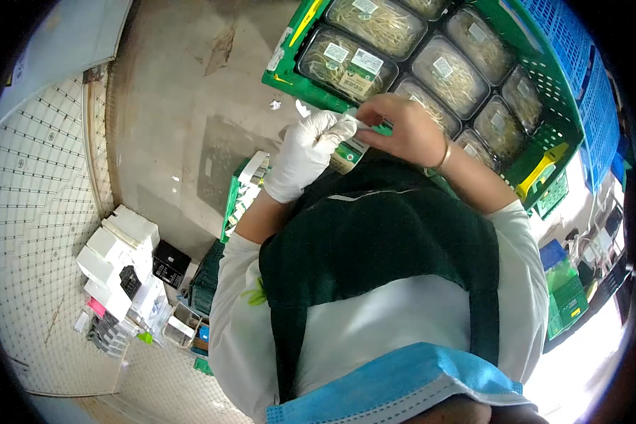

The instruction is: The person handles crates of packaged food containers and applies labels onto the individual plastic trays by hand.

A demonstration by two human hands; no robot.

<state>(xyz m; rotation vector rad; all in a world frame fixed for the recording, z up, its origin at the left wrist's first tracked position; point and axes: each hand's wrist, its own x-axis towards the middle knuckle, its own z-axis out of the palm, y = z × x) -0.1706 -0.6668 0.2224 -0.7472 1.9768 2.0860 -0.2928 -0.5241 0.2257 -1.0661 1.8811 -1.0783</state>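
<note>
In the head view, my left hand (305, 152), in a white glove, is closed around green and beige printed labels (345, 158). My right hand (408, 131), bare with a bracelet at the wrist, has its thumb and fingers pinched at the labels' upper end, close to the gloved fingertips. Exactly what lies between those right fingers is partly hidden. Just beyond both hands, a green crate (284, 65) holds several clear-lidded trays of sprouts (374, 27). The nearest left tray carries a green and beige label (360, 74) and a white sticker (336, 52).
Blue crates (595, 106) stand against the far right side. Yellow handles (540, 169) show on the green crate. White boxes (124, 244) are stacked at lower left. Another green crate (232, 205) with white items sits beside my left arm. Paper scraps (275, 104) lie on the floor.
</note>
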